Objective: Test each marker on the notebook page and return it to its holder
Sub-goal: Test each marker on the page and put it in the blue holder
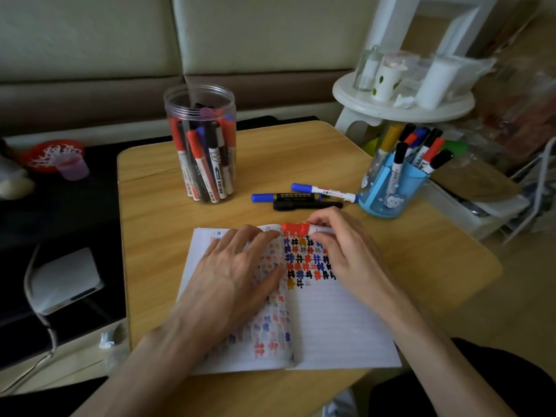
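Red marker (296, 227), observed crosswise at the top edge of the open notebook (340, 320), just above the right page. Its cap is bright red and slightly blurred; the barrel is white and mostly hidden under my right hand (346, 251), which pinches it between thumb and curled fingers. My left hand (234, 266) lies flat on the left page, fingers straight and spread, one fingertip just beside the cap. The right page carries rows of hash marks in black, blue, red and orange. A clear jar (180, 100) and a blue holder (391, 203) stand behind on the table (150, 236), both stocked with markers. Three loose markers (282, 197) lie between them.
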`<action>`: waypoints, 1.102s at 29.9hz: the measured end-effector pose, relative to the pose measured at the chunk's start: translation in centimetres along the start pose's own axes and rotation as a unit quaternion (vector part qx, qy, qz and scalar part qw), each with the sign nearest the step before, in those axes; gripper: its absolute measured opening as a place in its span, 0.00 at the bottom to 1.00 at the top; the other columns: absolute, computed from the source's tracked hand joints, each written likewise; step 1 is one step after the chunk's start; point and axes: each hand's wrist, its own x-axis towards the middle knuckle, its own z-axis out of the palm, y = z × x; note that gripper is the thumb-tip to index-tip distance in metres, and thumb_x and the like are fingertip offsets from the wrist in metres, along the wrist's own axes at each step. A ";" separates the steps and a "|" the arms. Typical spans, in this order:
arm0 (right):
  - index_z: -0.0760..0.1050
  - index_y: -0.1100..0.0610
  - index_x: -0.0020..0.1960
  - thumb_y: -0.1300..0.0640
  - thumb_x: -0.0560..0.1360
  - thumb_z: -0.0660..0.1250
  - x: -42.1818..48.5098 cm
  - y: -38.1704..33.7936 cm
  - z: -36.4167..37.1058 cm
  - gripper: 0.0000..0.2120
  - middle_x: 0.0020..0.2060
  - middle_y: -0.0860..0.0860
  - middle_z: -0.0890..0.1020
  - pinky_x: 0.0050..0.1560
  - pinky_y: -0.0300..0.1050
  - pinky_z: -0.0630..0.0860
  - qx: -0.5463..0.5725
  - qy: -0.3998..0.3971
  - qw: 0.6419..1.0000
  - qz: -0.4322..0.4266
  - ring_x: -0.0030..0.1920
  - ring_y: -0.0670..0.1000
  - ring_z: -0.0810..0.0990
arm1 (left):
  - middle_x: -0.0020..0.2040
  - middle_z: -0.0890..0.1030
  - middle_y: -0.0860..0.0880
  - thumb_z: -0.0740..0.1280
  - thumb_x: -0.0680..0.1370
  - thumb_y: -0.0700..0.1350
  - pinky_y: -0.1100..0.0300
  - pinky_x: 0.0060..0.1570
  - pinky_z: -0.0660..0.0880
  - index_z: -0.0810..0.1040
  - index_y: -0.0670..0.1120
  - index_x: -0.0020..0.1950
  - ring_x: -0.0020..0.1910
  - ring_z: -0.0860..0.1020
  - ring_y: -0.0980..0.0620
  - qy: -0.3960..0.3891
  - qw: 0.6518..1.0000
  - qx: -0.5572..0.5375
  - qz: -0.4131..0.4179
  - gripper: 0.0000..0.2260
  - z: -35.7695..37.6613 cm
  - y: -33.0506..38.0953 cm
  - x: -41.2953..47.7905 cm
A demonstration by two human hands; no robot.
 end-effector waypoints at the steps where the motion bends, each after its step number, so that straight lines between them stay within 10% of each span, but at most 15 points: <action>1: 0.74 0.58 0.65 0.59 0.84 0.61 -0.2 -0.2 -0.2 0.11 0.50 0.44 0.79 0.51 0.38 0.77 0.037 -0.007 0.999 0.007 0.49 0.41 0.80 | 0.70 0.70 0.56 0.55 0.80 0.67 0.48 0.71 0.70 0.63 0.59 0.76 0.69 0.69 0.53 0.002 1.000 0.003 0.003 0.27 0.1 0.1 0.1; 4: 0.68 0.54 0.76 0.61 0.87 0.57 -0.9 -0.8 -1.0 0.18 0.48 0.37 0.74 0.40 0.36 0.73 0.072 -0.007 0.997 -0.006 0.43 0.42 0.77 | 0.71 0.70 0.55 0.55 0.80 0.65 0.52 0.70 0.69 0.64 0.58 0.77 0.69 0.70 0.53 0.002 1.000 0.011 0.007 0.26 0.2 0.5 0.3; 10: 0.57 0.36 0.81 0.74 0.82 0.58 -2.1 -1.3 -2.4 0.41 0.64 0.47 0.75 0.63 0.38 0.78 0.077 -0.054 0.996 -0.002 0.65 0.39 0.75 | 0.71 0.70 0.55 0.54 0.79 0.66 0.51 0.71 0.69 0.64 0.59 0.77 0.70 0.70 0.52 -0.008 1.000 0.016 0.005 0.27 -0.1 1.1 0.5; 14: 0.65 0.43 0.78 0.67 0.84 0.59 -1.8 -2.1 -3.6 0.28 0.51 0.44 0.79 0.45 0.38 0.79 0.205 0.064 0.976 0.039 0.45 0.41 0.79 | 0.73 0.66 0.57 0.51 0.77 0.69 0.50 0.73 0.67 0.60 0.61 0.78 0.72 0.67 0.55 -0.026 0.999 0.022 -0.012 0.30 -0.6 0.8 0.4; 20: 0.71 0.42 0.74 0.64 0.83 0.61 -1.3 -2.8 -5.5 0.24 0.42 0.55 0.80 0.54 0.60 0.84 0.488 0.147 0.843 0.175 0.42 0.52 0.81 | 0.74 0.64 0.58 0.49 0.77 0.70 0.51 0.75 0.65 0.57 0.62 0.78 0.73 0.65 0.55 -0.039 0.998 0.034 -0.021 0.30 -0.5 0.8 0.4; 33: 0.71 0.39 0.72 0.61 0.81 0.66 -1.5 -4.3 -4.0 0.25 0.49 0.57 0.85 0.49 0.59 0.85 0.498 0.070 0.827 0.253 0.49 0.58 0.87 | 0.74 0.65 0.58 0.55 0.80 0.67 0.53 0.74 0.63 0.60 0.62 0.78 0.73 0.65 0.55 -0.034 0.999 0.032 -0.022 0.27 -0.5 0.8 0.4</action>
